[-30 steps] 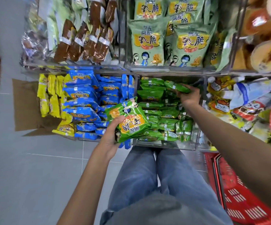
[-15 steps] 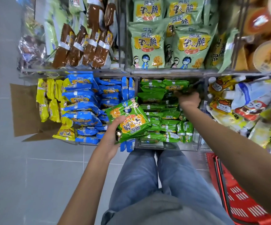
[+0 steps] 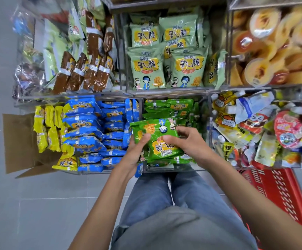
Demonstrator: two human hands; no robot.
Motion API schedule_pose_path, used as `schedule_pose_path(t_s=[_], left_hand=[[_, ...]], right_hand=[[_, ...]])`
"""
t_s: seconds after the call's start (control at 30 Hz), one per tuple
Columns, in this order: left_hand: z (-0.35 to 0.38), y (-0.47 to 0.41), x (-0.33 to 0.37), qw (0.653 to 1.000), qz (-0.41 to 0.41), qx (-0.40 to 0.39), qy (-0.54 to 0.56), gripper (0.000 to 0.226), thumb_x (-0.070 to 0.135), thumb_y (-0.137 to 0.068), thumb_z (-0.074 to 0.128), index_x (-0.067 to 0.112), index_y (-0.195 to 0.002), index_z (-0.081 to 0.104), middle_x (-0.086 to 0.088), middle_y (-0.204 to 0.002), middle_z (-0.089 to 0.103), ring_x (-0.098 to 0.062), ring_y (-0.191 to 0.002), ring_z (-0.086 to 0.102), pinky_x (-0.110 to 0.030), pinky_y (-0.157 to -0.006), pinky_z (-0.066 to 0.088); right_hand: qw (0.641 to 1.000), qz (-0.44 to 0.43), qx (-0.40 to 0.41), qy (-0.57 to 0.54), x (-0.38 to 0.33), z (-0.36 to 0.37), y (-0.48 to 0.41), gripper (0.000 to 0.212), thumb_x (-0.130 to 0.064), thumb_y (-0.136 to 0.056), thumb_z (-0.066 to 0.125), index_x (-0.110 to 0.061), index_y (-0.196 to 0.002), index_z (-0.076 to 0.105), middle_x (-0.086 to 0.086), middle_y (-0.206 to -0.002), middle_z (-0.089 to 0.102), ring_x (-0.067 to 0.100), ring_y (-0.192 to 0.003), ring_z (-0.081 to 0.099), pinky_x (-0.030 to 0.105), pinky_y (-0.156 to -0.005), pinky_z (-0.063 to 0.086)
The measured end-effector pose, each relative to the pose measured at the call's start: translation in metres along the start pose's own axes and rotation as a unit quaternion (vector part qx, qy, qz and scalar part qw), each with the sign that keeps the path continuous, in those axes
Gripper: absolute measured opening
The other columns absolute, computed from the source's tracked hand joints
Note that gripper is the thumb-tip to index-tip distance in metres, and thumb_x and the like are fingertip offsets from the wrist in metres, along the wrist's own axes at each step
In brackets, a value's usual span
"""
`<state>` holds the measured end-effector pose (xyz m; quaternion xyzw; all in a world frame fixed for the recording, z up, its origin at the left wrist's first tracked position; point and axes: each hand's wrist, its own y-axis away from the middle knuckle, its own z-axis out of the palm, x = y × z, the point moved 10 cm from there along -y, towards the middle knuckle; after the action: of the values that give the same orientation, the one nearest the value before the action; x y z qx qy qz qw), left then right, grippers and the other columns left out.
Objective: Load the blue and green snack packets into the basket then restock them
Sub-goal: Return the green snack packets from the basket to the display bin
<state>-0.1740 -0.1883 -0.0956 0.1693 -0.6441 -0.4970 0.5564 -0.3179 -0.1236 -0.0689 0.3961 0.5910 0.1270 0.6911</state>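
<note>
A grey tiled floor is seen beneath a clear-walled shelf. A red basket is set low to the right of the right hand, and a cardboard flap is spread well to the left of the left hand. A small stack of green packets is gripped between both hands, just in front of the shelf's lower tier. The left thumb is pressed on top, and the right fingers are curled over the near right edge. The top packet's long axis is laid from the wrists toward the shelf, leaning left at its far end, with the print turned upside down and the title nearest the person. Blue packets are stacked just left of the left hand, and a green pile is heaped beyond the fingertips. The left fingers are hidden under the stack, the number held cannot be counted, the basket is cut off at the frame edge, and the goods at upper right are blurred.
</note>
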Motion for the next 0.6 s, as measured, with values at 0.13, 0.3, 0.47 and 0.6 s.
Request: schedule_pose_path(t_s=[0.13, 0.3, 0.47, 0.6], left_hand=[[0.005, 0.001, 0.005, 1.0, 0.008, -0.012, 0.022, 0.15, 0.074, -0.015, 0.079, 0.021, -0.147, 0.032, -0.009, -0.145, 0.045, -0.029, -0.133, 0.041, -0.052, -0.111, 0.031], [0.001, -0.002, 0.006, 0.999, -0.008, 0.013, 0.033, 0.131, 0.056, -0.03, 0.083, 0.02, -0.146, 0.032, -0.007, -0.144, 0.045, -0.026, -0.133, 0.041, -0.049, -0.112, 0.03], [0.006, -0.002, 0.011, 0.999, -0.02, 0.0, 0.043, 0.13, 0.054, -0.033, 0.082, 0.02, -0.148, 0.03, -0.009, -0.145, 0.044, -0.03, -0.135, 0.039, -0.052, -0.111, 0.03], [0.008, 0.0, 0.012, 0.998, -0.023, 0.005, 0.059, 0.095, 0.041, -0.052, 0.082, 0.023, -0.137, 0.045, -0.003, -0.133, 0.057, -0.022, -0.121, 0.054, -0.036, -0.086, 0.05]], right_hand=[[0.996, 0.022, -0.031, -0.084, -0.002, -0.004, 0.001, 0.074, -0.031, -0.058, 0.078, 0.005, -0.119, 0.054, 0.022, -0.109, 0.066, 0.016, -0.089, 0.065, 0.033, -0.088, 0.05], [0.983, 0.008, -0.056, -0.172, -0.021, -0.022, 0.0, 0.077, -0.004, -0.058, 0.074, -0.023, -0.128, 0.046, 0.013, -0.095, 0.07, 0.022, -0.082, 0.069, 0.037, -0.083, 0.055], [0.953, -0.001, 0.042, -0.302, -0.032, -0.044, -0.004, 0.039, -0.004, -0.069, 0.071, -0.011, -0.104, 0.055, 0.01, -0.073, 0.065, 0.022, -0.068, 0.06, 0.04, -0.073, 0.05], [0.924, -0.035, 0.061, -0.376, -0.041, -0.04, -0.004, 0.053, -0.001, -0.059, 0.074, -0.017, -0.106, 0.055, 0.008, -0.074, 0.07, 0.02, -0.062, 0.066, 0.032, -0.052, 0.057]])
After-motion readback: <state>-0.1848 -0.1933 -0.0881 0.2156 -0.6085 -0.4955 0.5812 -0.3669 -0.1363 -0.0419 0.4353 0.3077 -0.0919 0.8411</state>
